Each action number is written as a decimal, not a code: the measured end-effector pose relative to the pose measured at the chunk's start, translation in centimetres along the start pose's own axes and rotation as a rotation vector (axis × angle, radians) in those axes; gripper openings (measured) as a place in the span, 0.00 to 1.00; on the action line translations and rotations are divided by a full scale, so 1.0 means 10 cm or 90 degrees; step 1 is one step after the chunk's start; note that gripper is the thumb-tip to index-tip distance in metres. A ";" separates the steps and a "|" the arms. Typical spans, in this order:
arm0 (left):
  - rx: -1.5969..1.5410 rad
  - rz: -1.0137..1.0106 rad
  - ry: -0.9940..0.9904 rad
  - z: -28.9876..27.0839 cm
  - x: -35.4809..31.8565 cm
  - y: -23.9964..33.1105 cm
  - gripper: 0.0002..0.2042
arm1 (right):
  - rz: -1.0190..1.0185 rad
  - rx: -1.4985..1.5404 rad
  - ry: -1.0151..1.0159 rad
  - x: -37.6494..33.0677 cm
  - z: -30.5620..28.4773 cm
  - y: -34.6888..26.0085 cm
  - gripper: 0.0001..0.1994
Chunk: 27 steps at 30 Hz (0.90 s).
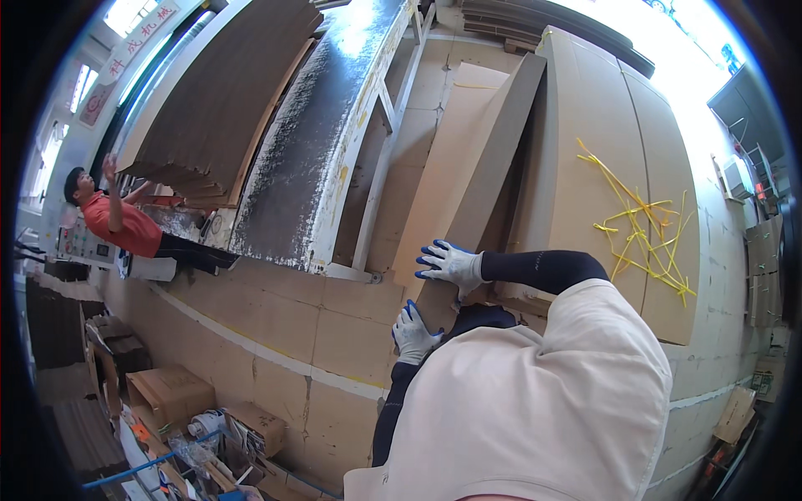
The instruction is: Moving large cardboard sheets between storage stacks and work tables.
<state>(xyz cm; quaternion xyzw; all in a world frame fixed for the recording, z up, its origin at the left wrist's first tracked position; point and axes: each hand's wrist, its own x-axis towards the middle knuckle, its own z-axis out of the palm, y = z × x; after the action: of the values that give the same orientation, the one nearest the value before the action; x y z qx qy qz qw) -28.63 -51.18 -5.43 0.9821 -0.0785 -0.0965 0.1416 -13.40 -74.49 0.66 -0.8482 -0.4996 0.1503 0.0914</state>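
Note:
A long tan bundle of flat cardboard sheets (452,175) leans in front of me, tilted against a taller cardboard stack (585,150) on the right. My right hand (454,264), in a white glove with blue fingertips, lies on the bundle's near end, fingers spread. Beside it, lower and to the left, my left hand (413,334) in the same kind of glove rests against the corner of that end, its fingers apart. Neither hand is wrapped round anything. Loose yellow strapping (643,217) lies tangled on top of the taller stack.
Left of the bundle stands a long worn metal-topped table (313,142); brown cardboard sheets (221,92) are piled beyond it. A person in a red shirt (125,221) is by a machine at far left. Boxes (171,392) and scraps lie at lower left.

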 end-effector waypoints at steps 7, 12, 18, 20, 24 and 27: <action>0.012 -0.041 0.013 -0.04 -0.04 0.06 0.59 | 0.089 -0.045 -0.076 -0.24 -0.12 -0.18 0.62; 0.001 -0.051 -0.002 -0.15 -0.03 0.17 0.58 | 0.162 -0.156 -0.057 -0.35 -0.23 0.50 0.64; -0.021 -0.050 -0.012 -0.17 -0.04 0.15 0.57 | 0.172 -0.221 -0.119 -0.52 -0.45 1.52 0.66; -0.034 -0.053 -0.003 -0.13 -0.06 0.13 0.56 | 0.145 -0.235 -0.155 -0.56 -0.53 1.81 0.69; -0.042 -0.072 -0.004 -0.11 -0.12 0.11 0.55 | 0.069 -0.229 -0.145 -0.54 -0.59 2.20 0.67; -0.033 -0.067 -0.016 -0.13 -0.09 0.07 0.55 | 0.062 -0.175 -0.104 -0.53 -0.65 2.30 0.58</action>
<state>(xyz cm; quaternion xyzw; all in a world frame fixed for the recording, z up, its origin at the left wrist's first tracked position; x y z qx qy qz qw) -29.31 -51.31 -3.83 0.9795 -0.0257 -0.1182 0.1610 5.31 -90.29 0.57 -0.8608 -0.4797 0.1534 -0.0735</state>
